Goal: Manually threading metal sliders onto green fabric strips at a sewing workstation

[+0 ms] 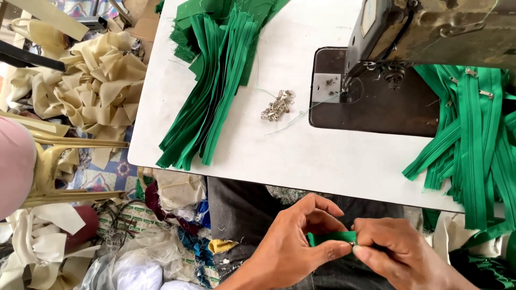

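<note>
Pinching a green zipper strip (332, 237) between them, the left hand (293, 244) and right hand (400, 252) are seemingly fitting a slider — next, steady threading just at the fingertips.

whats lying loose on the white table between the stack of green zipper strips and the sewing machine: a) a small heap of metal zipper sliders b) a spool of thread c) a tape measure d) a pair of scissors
a: a small heap of metal zipper sliders lies on the white table, between the stack of green zipper strips and the sewing machine.
</note>
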